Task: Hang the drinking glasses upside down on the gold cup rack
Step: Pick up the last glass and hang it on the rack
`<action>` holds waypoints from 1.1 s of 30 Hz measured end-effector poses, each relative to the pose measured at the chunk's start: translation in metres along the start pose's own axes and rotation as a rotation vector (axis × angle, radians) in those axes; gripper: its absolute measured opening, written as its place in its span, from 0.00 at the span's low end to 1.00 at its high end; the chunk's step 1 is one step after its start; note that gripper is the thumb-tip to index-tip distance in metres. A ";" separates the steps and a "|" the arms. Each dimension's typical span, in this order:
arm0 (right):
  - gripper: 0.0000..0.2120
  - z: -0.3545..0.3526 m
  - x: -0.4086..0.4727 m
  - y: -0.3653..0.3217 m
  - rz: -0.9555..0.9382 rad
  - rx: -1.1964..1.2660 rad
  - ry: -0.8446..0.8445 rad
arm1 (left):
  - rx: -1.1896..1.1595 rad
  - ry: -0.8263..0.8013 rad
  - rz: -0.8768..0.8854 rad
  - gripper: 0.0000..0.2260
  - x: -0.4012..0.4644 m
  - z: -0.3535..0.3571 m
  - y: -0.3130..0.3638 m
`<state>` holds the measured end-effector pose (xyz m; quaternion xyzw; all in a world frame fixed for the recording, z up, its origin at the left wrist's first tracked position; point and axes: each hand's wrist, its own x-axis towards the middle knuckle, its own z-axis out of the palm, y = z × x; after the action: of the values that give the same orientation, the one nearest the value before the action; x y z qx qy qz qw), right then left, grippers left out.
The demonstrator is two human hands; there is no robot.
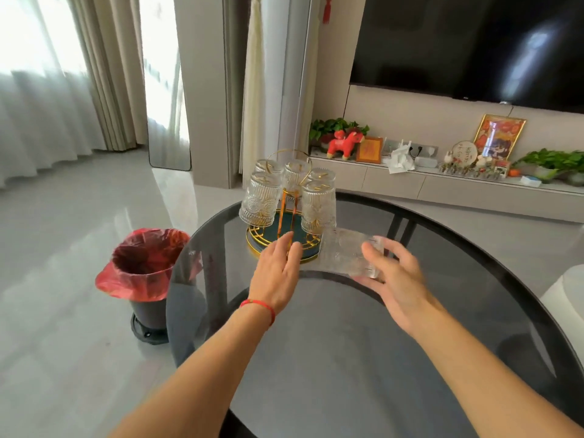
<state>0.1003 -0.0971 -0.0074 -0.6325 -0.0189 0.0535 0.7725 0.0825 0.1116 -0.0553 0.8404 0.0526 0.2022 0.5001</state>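
Note:
The gold cup rack (286, 197) stands on a round teal base with a gold rim (252, 240) near the far edge of the dark glass table. Several ribbed clear glasses hang upside down on it, among them a front-left glass (260, 200) and a front-right glass (318, 207). My right hand (395, 279) is shut on another clear glass (346, 252), held on its side and blurred, just right of the base. My left hand (279, 273) is open, fingers spread, its fingertips at the front rim of the base.
The round smoked-glass table (347, 343) fills the foreground. A bin with a red bag (147, 263) stands on the floor at its left. Behind are a TV console with ornaments and plants (442, 181) and a wall television (467, 42). A white seat (565, 298) shows at right.

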 end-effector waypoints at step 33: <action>0.25 0.151 0.104 -0.043 -0.620 -1.630 -0.204 | 0.752 -0.154 0.126 0.34 0.006 0.019 -0.051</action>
<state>0.1919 0.0525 0.0602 -0.9459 -0.2910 -0.1326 0.0546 0.1018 0.1227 -0.1055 0.9794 0.0335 0.1354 0.1462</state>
